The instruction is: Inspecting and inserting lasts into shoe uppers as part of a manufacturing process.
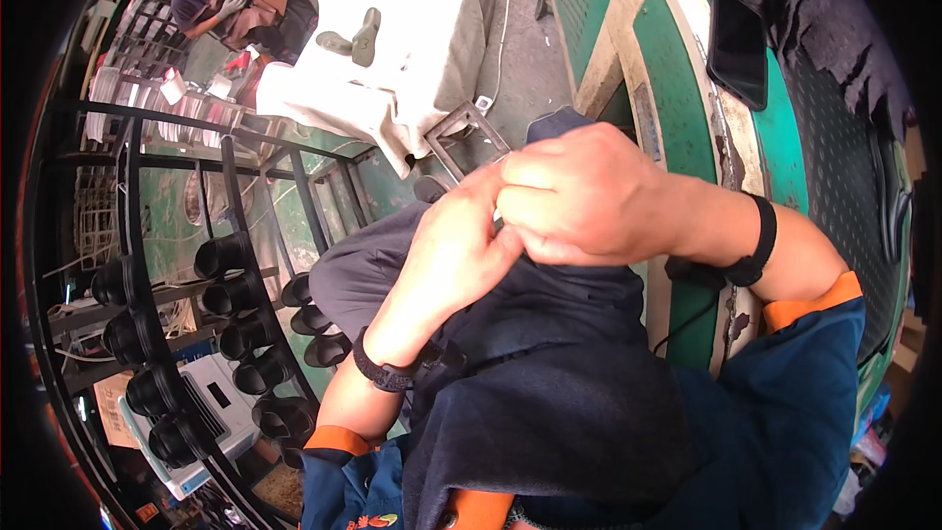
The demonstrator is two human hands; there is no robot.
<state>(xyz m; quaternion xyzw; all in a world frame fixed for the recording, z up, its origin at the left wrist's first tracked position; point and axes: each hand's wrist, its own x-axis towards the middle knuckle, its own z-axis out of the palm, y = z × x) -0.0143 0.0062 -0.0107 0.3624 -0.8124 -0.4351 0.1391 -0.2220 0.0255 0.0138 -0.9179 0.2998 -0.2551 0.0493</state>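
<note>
My left hand (454, 247) and my right hand (586, 194) meet above my lap, fingers curled in and pressed against each other. Both are closed, and whatever may be between them is hidden by the fingers. Beneath them lie my dark trousers and dark apron (559, 422). A black band (757, 240) circles my right wrist, and another dark band (381, 365) is on my left wrist. To the right of my right hand is a green and cream bench frame, with a black smartphone (737, 51) lying on it.
A black metal rack (132, 226) on the left holds several black shoes (224, 255). Ahead stands a table under white cloth (422, 15), bearing a pair of olive-coloured shoe soles (365, 37). A gloved co-worker (221, 0) sits at the far left. A dark textured mat (849, 147) covers the right-hand bench.
</note>
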